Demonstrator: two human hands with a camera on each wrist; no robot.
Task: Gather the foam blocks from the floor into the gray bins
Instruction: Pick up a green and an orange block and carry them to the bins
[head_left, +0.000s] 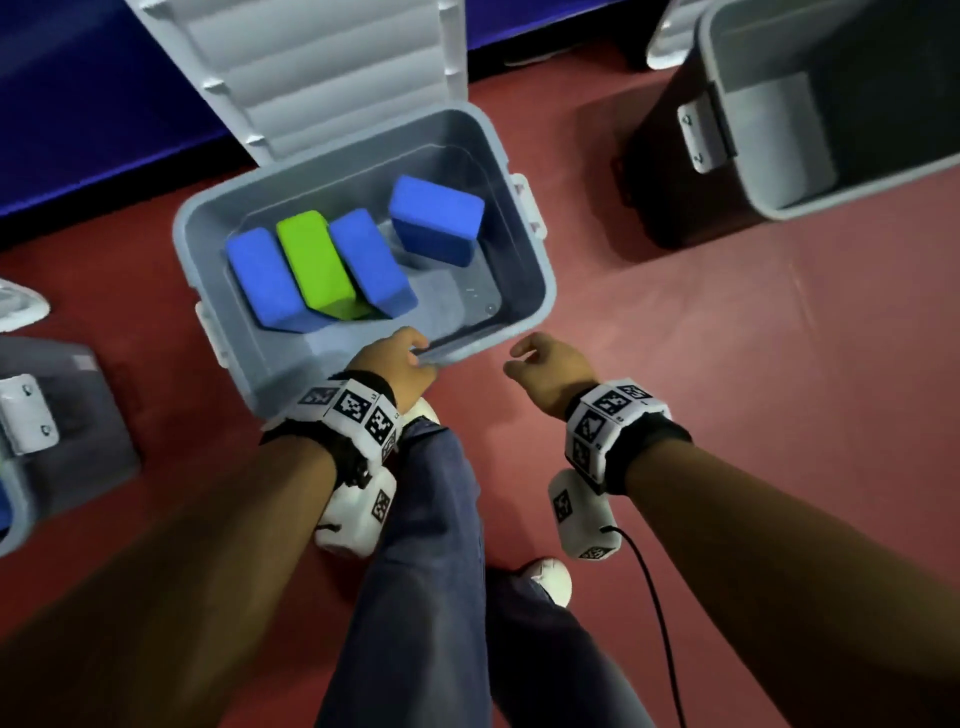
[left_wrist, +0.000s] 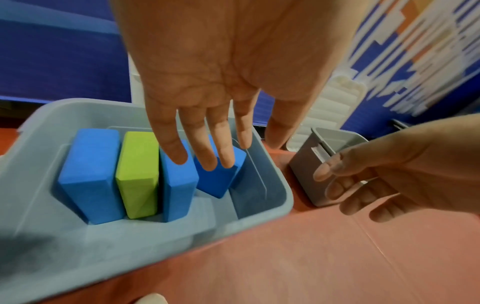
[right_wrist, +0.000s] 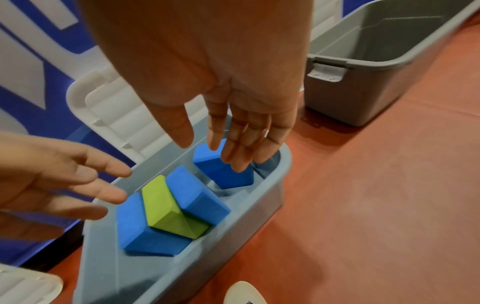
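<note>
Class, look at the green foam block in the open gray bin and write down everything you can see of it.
The green foam block is a lime-green rectangular brick with softly rounded edges and a matte, spongy-looking surface. It stands on a long edge inside the gray bin, leaning slightly, sandwiched between two blue blocks, one at and one at, both pressed against its sides. A third blue block lies apart from it. Neither hand touches it.

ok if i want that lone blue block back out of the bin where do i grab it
Pinch the lone blue block across its two long side faces, coming straight down from above. It lies tilted against the gray bin wall, apart from the other three, with bare floor beside it for fingers. Both hands look empty.
</note>
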